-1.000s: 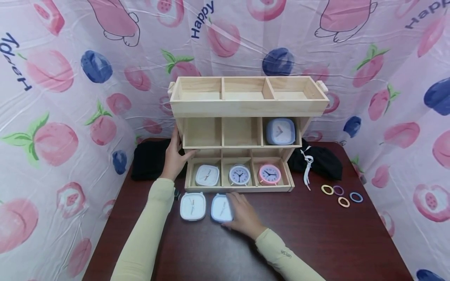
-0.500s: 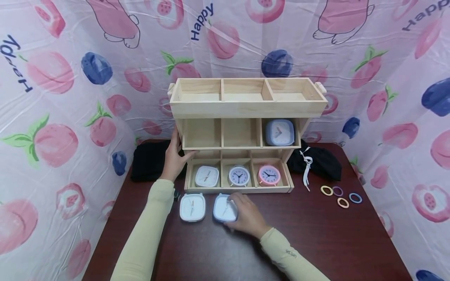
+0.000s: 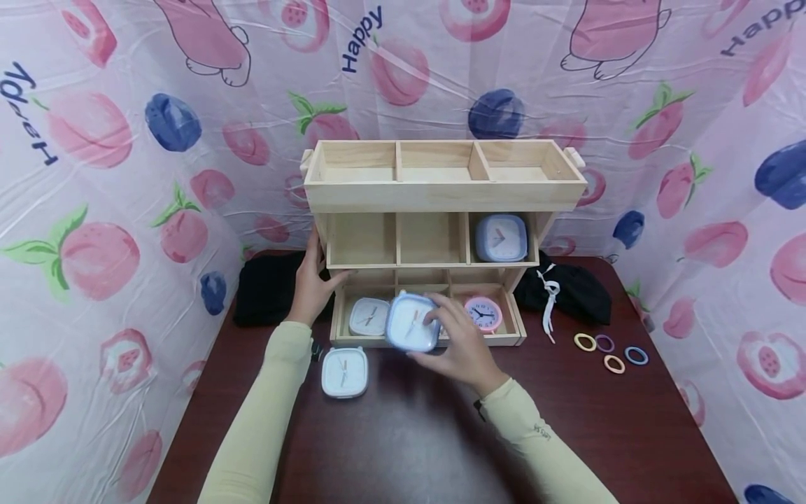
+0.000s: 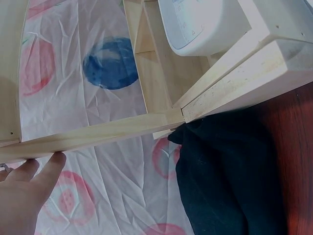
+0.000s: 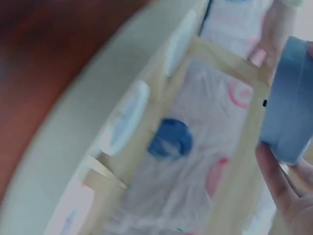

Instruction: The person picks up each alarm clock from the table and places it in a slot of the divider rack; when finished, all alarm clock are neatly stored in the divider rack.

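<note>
My right hand (image 3: 462, 343) grips a light-blue square alarm clock (image 3: 411, 322) between thumb and fingers, raised in front of the bottom tray of a wooden tiered organizer (image 3: 443, 197). In the right wrist view the blue side of the clock (image 5: 288, 98) shows. My left hand (image 3: 310, 283) holds the organizer's left side, thumb at the front; in the left wrist view its fingertips press on the wooden upright (image 4: 88, 137). The bottom tray has a white square clock (image 3: 367, 316) on the left and a pink round clock (image 3: 483, 315) on the right. The held clock hides the middle compartment.
Another white square clock (image 3: 344, 373) lies on the dark table (image 3: 403, 448). A blue clock (image 3: 502, 238) sits in the middle tier's right compartment. Black cloth (image 3: 264, 290) lies at the left, a black pouch (image 3: 579, 290) with white cord at the right, near several coloured rings (image 3: 613, 360).
The right hand has lifted the light-blue clock off the table and carried it up and slightly right, in front of the bottom tray's middle compartment. The left hand has stayed in place.
</note>
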Motion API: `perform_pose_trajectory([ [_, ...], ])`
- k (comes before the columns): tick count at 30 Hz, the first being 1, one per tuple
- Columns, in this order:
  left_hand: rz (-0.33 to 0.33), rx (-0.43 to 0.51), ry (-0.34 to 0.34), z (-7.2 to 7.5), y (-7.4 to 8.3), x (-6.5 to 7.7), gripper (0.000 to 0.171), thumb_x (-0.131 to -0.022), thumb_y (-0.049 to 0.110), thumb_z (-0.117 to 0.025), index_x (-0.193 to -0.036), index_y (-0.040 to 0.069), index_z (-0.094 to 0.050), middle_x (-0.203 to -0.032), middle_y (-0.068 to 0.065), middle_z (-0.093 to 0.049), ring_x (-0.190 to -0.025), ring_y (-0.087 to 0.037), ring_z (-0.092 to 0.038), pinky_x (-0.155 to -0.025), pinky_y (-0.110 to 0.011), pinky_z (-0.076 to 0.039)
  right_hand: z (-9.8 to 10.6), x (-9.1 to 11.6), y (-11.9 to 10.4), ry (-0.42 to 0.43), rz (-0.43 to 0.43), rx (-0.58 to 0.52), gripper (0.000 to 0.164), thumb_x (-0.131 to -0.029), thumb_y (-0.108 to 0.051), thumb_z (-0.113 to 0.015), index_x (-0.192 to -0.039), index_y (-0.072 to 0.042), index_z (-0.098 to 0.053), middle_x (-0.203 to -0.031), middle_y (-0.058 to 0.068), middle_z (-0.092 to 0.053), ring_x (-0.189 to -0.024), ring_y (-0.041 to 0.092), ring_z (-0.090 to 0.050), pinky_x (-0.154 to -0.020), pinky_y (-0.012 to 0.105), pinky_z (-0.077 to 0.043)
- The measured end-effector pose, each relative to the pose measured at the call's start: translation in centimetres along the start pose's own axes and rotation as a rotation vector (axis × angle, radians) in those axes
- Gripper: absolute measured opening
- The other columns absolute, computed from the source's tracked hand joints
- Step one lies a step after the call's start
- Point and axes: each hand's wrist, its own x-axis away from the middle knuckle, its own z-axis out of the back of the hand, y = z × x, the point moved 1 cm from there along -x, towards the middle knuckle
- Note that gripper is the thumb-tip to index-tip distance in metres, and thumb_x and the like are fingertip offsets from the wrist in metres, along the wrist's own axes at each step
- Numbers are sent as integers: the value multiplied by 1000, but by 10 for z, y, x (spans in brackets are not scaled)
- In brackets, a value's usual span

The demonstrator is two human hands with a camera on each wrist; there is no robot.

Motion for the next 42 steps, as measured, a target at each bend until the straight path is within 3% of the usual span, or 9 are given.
perform_pose_trajectory([
  [6, 0, 12, -2, 0, -1, 0, 118, -91, 7, -85, -173, 39, -6, -178, -9, -24, -164, -28, -29, -127, -59, -39, 17, -34, 1, 163, 9, -28, 61, -61, -21, -103, -104, -3, -63, -145, 22, -63, -131, 39, -60, -104, 52, -55],
  [11, -3, 16, -1, 1, -2, 1, 117, -91, 6, -84, -173, 39, -6, -178, -9, -24, -164, -28, -29, -127, -60, -39, 24, -57, 5, 249, -21, 5, 62, -63, -22, -103, -106, -1, -64, -146, 21, -63, -132, 40, -60, -105, 55, -56],
  [19, 0, 11, -4, -1, -1, 1, 119, -91, 6, -85, -173, 39, -6, -178, -8, -24, -163, -27, -29, -128, -53, -40, 23, -89, 22, 351, -87, 72, 75, -69, -28, -102, -129, 0, -67, -137, 25, -65, -129, 46, -60, -115, 58, -50],
  [23, 0, 8, -3, -1, -1, 2, 119, -90, 8, -85, -173, 39, -6, -177, -9, -26, -163, -27, -32, -128, -51, -41, 22, -101, 29, 339, -140, 96, 71, -71, -30, -101, -126, -2, -68, -133, 22, -67, -127, 45, -59, -113, 56, -48],
  [32, 14, -11, -7, -1, -1, 3, 118, -90, 15, -87, -172, 43, -6, -175, -8, -32, -160, -28, -37, -128, -49, -42, 10, -113, 37, 240, -262, 138, 62, -71, -29, -100, -121, -7, -69, -150, 22, -59, -133, 49, -57, -113, 59, -49],
  [42, 7, -2, -4, -1, 0, 1, 118, -91, 12, -86, -171, 45, -6, -177, -7, -28, -161, -28, -35, -127, -49, -42, 2, -113, 42, 205, -255, 185, 48, -76, -27, -98, -112, -10, -72, -154, 22, -57, -132, 53, -57, -106, 63, -53],
])
